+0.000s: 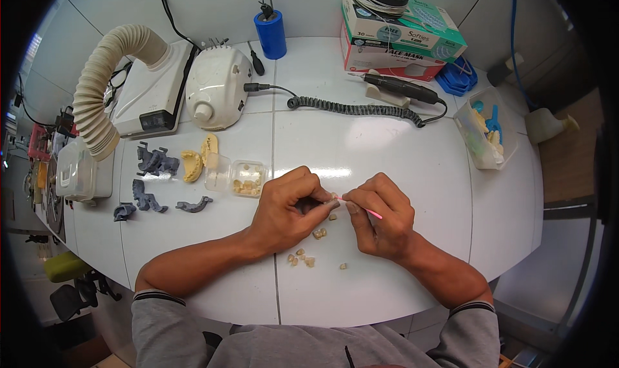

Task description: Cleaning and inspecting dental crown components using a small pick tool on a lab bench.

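Observation:
Over the middle of the white table, my left hand is closed, pinching a small tooth-coloured dental crown between thumb and index finger; the fingers partly cover it. My right hand grips a thin pink applicator stick, its tip at the crown. Below the hands lie several loose dental crowns: a joined piece, a single one and a small cluster. Left of my left hand, a clear hinged box stands with its lid folded back and more crowns inside.
Grey dental models and yellow ones lie at left. Behind them stand a hose unit and a white control box, its coiled cord running to a black handpiece. Mask boxes and a plastic bin sit at right.

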Available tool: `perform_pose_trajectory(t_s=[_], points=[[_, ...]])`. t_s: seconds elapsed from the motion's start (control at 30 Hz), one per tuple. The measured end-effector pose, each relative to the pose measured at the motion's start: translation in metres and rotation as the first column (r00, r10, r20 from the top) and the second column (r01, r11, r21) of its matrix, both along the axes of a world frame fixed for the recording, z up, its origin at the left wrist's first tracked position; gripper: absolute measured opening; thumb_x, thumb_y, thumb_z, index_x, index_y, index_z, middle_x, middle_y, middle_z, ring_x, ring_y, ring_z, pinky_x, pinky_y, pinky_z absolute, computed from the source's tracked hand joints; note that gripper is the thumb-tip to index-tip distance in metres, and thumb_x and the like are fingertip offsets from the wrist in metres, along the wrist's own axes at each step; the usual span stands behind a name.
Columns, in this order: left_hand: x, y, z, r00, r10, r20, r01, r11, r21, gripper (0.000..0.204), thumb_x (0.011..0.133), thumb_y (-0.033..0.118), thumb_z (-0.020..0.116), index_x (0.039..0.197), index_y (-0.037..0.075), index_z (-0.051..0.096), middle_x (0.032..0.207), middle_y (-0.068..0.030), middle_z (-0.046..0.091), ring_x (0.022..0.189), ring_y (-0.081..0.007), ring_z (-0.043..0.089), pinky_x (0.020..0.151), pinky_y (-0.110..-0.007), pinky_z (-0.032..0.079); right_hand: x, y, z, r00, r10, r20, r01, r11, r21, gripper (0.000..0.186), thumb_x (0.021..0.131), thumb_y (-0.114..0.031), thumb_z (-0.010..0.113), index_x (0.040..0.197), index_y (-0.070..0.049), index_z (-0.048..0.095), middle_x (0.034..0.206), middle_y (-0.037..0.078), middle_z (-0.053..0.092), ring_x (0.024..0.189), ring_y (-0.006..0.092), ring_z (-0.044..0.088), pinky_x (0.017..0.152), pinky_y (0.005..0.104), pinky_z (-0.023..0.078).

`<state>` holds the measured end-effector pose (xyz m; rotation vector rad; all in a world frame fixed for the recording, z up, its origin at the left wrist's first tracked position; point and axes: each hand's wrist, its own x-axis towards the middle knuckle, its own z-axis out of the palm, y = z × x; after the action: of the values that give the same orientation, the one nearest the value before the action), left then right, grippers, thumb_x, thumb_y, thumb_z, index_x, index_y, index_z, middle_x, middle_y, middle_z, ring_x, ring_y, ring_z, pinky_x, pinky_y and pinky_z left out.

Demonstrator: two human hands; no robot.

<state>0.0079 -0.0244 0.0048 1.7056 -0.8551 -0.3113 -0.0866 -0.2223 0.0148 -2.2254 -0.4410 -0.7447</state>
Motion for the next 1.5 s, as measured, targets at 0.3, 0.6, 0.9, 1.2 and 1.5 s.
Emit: perform_pose_trajectory(t_s=[0.3, 0.6, 0.9, 1.2, 1.5], points=[[0.001, -0.001, -0.002, 1.000, 0.010, -0.019, -0.011, 0.999, -0.037, 0.015, 0.089, 0.002, 0.083, 0.088, -0.002, 0.069, 0.085, -0.0064, 0.065, 0.071, -0.0109, 0.066, 0.059, -0.027, 0.053, 0.000, -0.002, -0.003, 0.999, -0.031, 0.025, 0.030, 0.998, 0.054, 0.015, 0.086, 0.008, 0.075, 0.100, 0.003, 0.071, 0.083, 0.010, 0.062, 0.071, 0.0224, 0.057, 0.060, 0.0340, 0.046], [0.001, 0.001, 0.003, 0.999, -0.024, -0.043, 0.025, 1.000, 0.016, 0.015, 0.089, 0.002, 0.084, 0.090, -0.001, 0.070, 0.089, -0.0053, 0.067, 0.076, -0.0085, 0.066, 0.060, -0.023, 0.052, 0.002, 0.001, 0.000, 1.000, -0.024, 0.004, 0.024, 0.999, -0.031, 0.020, 0.082, 0.011, 0.076, 0.099, 0.003, 0.071, 0.083, 0.010, 0.062, 0.070, 0.0226, 0.056, 0.059, 0.0343, 0.045], [0.004, 0.001, -0.004, 0.992, -0.053, -0.116, 0.048, 0.998, -0.040, 0.016, 0.094, 0.004, 0.082, 0.097, -0.002, 0.068, 0.096, -0.0077, 0.074, 0.084, -0.0093, 0.070, 0.071, -0.024, 0.058, 0.005, -0.004, -0.002, 0.991, -0.085, 0.103, 0.074, 0.991, 0.110, 0.006, 0.096, 0.008, 0.061, 0.091, 0.006, 0.064, 0.082, 0.013, 0.064, 0.070, 0.0236, 0.057, 0.060, 0.0350, 0.046], [0.013, -0.006, -0.012, 0.948, -0.063, -0.312, 0.015, 0.988, -0.155, 0.014, 0.102, 0.007, 0.074, 0.106, -0.002, 0.064, 0.097, -0.0088, 0.075, 0.088, -0.0104, 0.074, 0.074, -0.025, 0.060, 0.013, -0.003, -0.003, 0.967, -0.173, 0.184, 0.158, 0.983, 0.095, 0.007, 0.098, -0.001, 0.071, 0.103, 0.001, 0.074, 0.089, 0.012, 0.068, 0.075, 0.0242, 0.064, 0.066, 0.0351, 0.052], [0.008, 0.002, -0.008, 0.976, -0.036, -0.216, -0.017, 0.971, -0.239, 0.027, 0.107, 0.013, 0.068, 0.132, 0.003, 0.065, 0.103, -0.0050, 0.072, 0.095, -0.0100, 0.070, 0.079, -0.025, 0.056, 0.006, -0.007, -0.010, 0.959, -0.272, 0.084, 0.244, 0.938, 0.247, 0.024, 0.104, -0.006, 0.065, 0.124, -0.004, 0.078, 0.090, 0.011, 0.070, 0.079, 0.0165, 0.066, 0.070, 0.0304, 0.054]])
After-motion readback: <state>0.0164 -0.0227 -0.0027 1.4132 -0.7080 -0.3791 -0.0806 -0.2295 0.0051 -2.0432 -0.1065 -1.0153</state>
